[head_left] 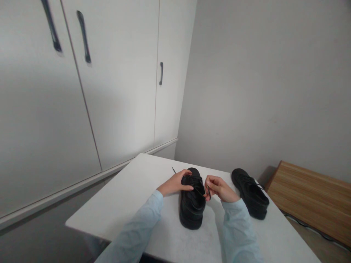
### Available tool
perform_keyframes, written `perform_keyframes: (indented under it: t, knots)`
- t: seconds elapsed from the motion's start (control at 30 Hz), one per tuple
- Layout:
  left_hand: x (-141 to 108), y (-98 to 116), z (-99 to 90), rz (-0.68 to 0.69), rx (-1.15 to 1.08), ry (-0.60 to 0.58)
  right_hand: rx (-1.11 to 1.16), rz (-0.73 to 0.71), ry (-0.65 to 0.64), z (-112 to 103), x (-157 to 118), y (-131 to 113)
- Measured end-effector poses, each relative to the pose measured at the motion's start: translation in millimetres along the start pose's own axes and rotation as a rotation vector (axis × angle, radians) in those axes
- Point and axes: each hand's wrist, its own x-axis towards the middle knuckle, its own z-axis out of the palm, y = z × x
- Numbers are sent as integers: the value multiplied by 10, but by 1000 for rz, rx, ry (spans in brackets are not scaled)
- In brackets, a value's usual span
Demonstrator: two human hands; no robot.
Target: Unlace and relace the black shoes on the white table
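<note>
A black shoe (192, 210) stands on the white table with its toe pointing away from me. My left hand (178, 182) rests on the shoe's left side near the lacing, thumb and fingers apart. Just right of the shoe, my right hand (218, 188) pinches a black shoelace (209, 193) between closed fingers. Another lace end (173, 170) sticks out on the table beyond my left hand. A second black shoe (251, 195), laced, stands farther right, touched by neither hand.
The white table (109, 204) extends left and right of the shoes. White cabinets (123, 91) with dark handles rise behind on the left. A wooden-topped piece of furniture (312, 197) is at the right, beside a dark cable (307, 226).
</note>
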Motion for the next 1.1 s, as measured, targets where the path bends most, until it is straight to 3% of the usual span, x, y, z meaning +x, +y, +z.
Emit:
perform_keyframes:
  t: [0.17,0.3,0.4,0.5,0.63,0.73,0.83,0.97,1.1]
  knots:
    - [-9,8,-6,-19,-24,-8,-40,40,-72,20,-36,-41]
    - [15,-38,-31,-4,-168,-8,-74,13,-87,56,-64,-115]
    - [39,-114,-98,-28,-191,143,-104,-15,-107,70,-79,-148]
    - [38,-199,-198,-74,14,302,-85,-51,-101,69,-90,-155]
    - [3,-258,-273,-131,340,351,-33,-139,65,58,-78,-145]
    - [-20,-242,-243,-202,457,354,-11,-190,204,53,-24,-121]
    - [-38,-209,-189,-274,484,328,-70,-220,316,49,66,-67]
    - [-63,-207,-180,-327,455,197,-263,-284,446,49,183,27]
    - [-62,-250,-260,-368,402,111,-470,-311,497,82,239,96]
